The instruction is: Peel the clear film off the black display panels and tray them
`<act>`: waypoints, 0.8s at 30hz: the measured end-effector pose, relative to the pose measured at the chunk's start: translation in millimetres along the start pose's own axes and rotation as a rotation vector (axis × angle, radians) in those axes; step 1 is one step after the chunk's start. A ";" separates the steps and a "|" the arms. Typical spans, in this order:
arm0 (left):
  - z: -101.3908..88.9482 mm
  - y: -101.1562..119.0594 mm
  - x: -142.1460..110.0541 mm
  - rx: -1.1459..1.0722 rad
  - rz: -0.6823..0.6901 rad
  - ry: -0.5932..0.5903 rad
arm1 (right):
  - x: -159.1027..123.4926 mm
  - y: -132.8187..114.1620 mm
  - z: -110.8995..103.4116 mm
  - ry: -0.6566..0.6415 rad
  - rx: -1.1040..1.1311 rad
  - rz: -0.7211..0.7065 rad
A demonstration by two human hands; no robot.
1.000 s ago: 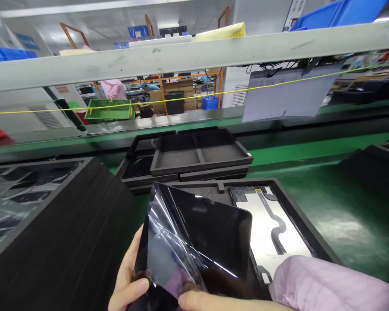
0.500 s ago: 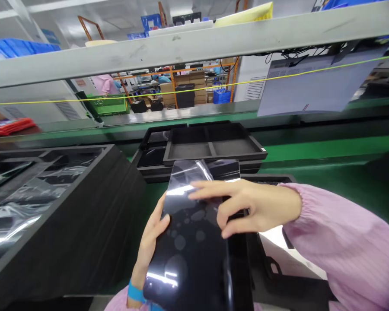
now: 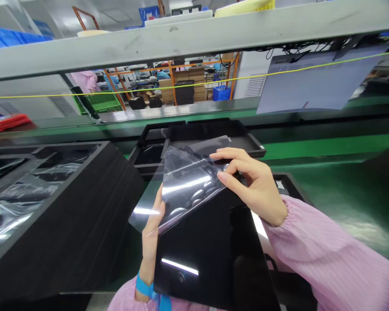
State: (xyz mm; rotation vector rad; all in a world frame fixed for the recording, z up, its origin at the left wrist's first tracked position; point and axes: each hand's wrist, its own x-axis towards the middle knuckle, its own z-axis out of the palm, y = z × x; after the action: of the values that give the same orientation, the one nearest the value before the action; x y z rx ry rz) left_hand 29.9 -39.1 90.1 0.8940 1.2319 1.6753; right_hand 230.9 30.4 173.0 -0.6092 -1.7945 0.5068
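Note:
A glossy black glass panel (image 3: 210,246) is tilted towards me, with lamp reflections on its lower part. My left hand (image 3: 151,235) grips its left edge; the fingers behind it are hidden. Clear protective film (image 3: 188,177) is lifted off the lower part and folded up over the far end, with pale blotches along the fold. My right hand (image 3: 256,185) pinches the film's edge between thumb and fingers, above the panel's right side. A blue band (image 3: 144,287) circles my left wrist.
Beyond the panel, black divided trays (image 3: 246,144) are stacked on the green bench (image 3: 330,172). To the left stands a tall black foam box (image 3: 68,216) with film-wrapped panels in it. A yellow cord (image 3: 194,86) crosses below the shelf beam (image 3: 194,41).
My right hand has swung the film up off the lower part of the panel and folded it towards the far left. My left hand stays on the panel's edge.

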 end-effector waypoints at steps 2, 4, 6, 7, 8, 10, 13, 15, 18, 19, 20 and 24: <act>0.6 -1.8 3.5 -0.021 -0.021 -0.027 | -0.6 0.0 -0.7 0.012 0.003 0.018; 4.4 -0.6 6.3 -0.047 -0.048 -0.047 | -1.6 0.5 -0.7 0.021 -0.001 0.048; 10.4 1.6 7.3 -0.086 -0.076 -0.046 | -2.8 0.3 -0.1 0.032 -0.004 0.079; 13.6 2.4 7.1 -0.114 -0.086 -0.041 | -3.5 -0.1 0.2 0.038 -0.006 0.089; 16.5 2.7 6.6 -0.146 -0.101 -0.043 | -4.1 -0.8 0.6 0.045 -0.010 0.094; 20.7 1.4 5.4 -0.225 -0.140 -0.057 | -4.8 -2.7 1.0 0.054 -0.019 0.092; 22.7 -3.3 5.3 -0.340 -0.195 -0.063 | -4.6 -5.3 1.4 0.062 -0.038 0.088; 22.9 -5.5 6.1 -0.395 -0.230 -0.059 | -4.1 -6.8 1.4 0.066 -0.051 0.091; 23.6 -5.9 7.0 -0.407 -0.281 -0.052 | -4.0 -8.8 1.4 0.062 -0.074 0.094; 23.8 -5.8 7.0 -0.406 -0.295 -0.046 | -4.1 -9.4 1.4 0.064 -0.081 0.095; 23.9 -6.1 7.1 -0.407 -0.306 -0.042 | -4.3 -9.9 1.5 0.066 -0.087 0.096; 22.8 -10.6 8.9 -0.410 -0.342 -0.032 | -5.0 -10.8 2.2 0.075 -0.108 0.105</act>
State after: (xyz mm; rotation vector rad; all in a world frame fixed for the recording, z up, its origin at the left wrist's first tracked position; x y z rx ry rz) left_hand 49.3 -21.2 86.3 0.4310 0.9098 1.5471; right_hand 228.4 18.7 175.3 -0.7904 -1.7331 0.4541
